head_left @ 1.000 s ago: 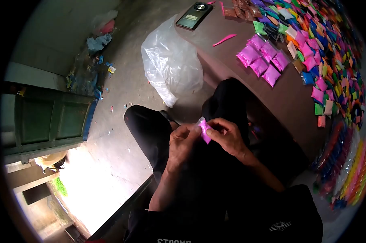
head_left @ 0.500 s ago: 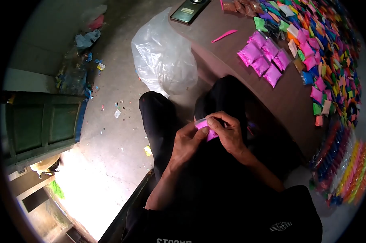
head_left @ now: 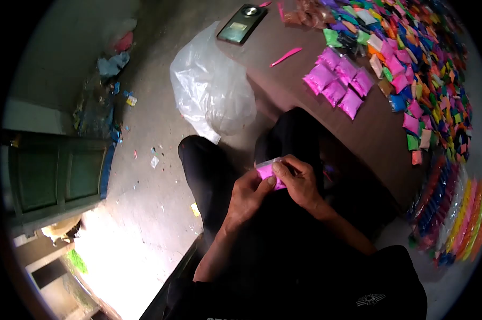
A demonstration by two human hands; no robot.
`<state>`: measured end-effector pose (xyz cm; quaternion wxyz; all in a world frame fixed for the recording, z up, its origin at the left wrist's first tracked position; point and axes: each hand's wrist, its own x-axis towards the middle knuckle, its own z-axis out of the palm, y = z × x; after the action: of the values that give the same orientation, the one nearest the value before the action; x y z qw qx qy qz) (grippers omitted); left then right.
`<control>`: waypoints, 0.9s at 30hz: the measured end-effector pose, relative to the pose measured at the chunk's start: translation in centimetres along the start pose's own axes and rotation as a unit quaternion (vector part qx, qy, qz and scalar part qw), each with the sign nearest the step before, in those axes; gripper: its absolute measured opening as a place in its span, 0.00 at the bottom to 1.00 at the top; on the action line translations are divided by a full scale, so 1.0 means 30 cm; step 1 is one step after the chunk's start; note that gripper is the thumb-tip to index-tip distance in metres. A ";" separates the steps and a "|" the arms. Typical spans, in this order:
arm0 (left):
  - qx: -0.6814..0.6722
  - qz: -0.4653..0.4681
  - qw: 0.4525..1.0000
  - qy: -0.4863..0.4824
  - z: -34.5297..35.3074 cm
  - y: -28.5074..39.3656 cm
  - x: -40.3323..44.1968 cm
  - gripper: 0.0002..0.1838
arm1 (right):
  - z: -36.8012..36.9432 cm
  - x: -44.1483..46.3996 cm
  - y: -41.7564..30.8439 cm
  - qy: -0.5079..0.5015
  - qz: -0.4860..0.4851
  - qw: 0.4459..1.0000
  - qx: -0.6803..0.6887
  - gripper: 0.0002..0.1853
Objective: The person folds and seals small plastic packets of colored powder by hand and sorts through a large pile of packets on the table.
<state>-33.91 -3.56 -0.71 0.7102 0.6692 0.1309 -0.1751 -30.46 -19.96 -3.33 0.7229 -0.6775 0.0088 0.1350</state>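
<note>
A small clear packet with pink contents point(head_left: 267, 170) is between my two hands, over my lap. My left hand point(head_left: 245, 196) pinches its left and lower side, thumb on the front. My right hand point(head_left: 300, 184) grips the right side, its thumb near the packet's upper edge. Part of the packet is hidden behind my fingers. On the brown table beyond my right knee lies a group of several pink packets point(head_left: 335, 92). A pink plastic tool point(head_left: 286, 56) rests to their left.
A phone point(head_left: 242, 24) lies at the table's far corner. Many coloured packets point(head_left: 427, 69) cover the right side, above rows of coloured strips point(head_left: 459, 213). A large clear plastic bag point(head_left: 214, 85) stands beside the table. Litter and a green door panel point(head_left: 54, 176) are at left.
The packet has turned from upright and bunched to flatter and wider between my fingers. My left hand has shifted slightly right, and my left knee has moved. The view has shifted a little.
</note>
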 end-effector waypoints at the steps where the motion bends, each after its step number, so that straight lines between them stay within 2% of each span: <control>1: 0.029 0.002 1.000 0.000 0.001 0.006 0.002 0.16 | 0.005 -0.004 0.031 0.008 0.013 1.000 0.020 0.09; 3: -0.035 0.039 0.999 0.000 0.007 -0.033 0.006 0.13 | 0.003 -0.005 0.085 -0.024 0.032 0.999 0.029 0.10; 5: -0.082 0.007 0.997 -0.008 0.018 0.021 -0.016 0.11 | -0.004 -0.016 0.101 -0.068 0.054 0.995 0.042 0.08; 9: -0.114 0.028 0.993 -0.014 0.043 0.001 -0.011 0.18 | 0.010 -0.033 0.002 -0.036 -0.009 0.999 0.009 0.11; 13: -0.101 0.027 0.994 -0.041 0.058 -0.019 0.005 0.14 | -0.011 -0.044 -0.019 0.014 -0.054 0.998 -0.022 0.14; 15: -0.101 0.013 0.994 -0.039 0.069 -0.020 0.018 0.13 | -0.021 -0.056 -0.022 0.029 -0.056 0.998 -0.013 0.13; 20: -0.057 0.040 0.995 -0.077 0.075 -0.003 0.039 0.14 | -0.059 -0.053 -0.011 0.020 -0.043 0.999 0.005 0.18; 27: -0.099 0.011 0.992 -0.081 0.132 -0.006 0.070 0.18 | -0.072 -0.046 0.009 0.100 -0.067 0.993 0.010 0.16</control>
<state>-32.27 -7.66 -1.48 0.7828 0.5810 0.0824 -0.2073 -31.48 -22.33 -3.48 0.7327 -0.6793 0.0370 0.0172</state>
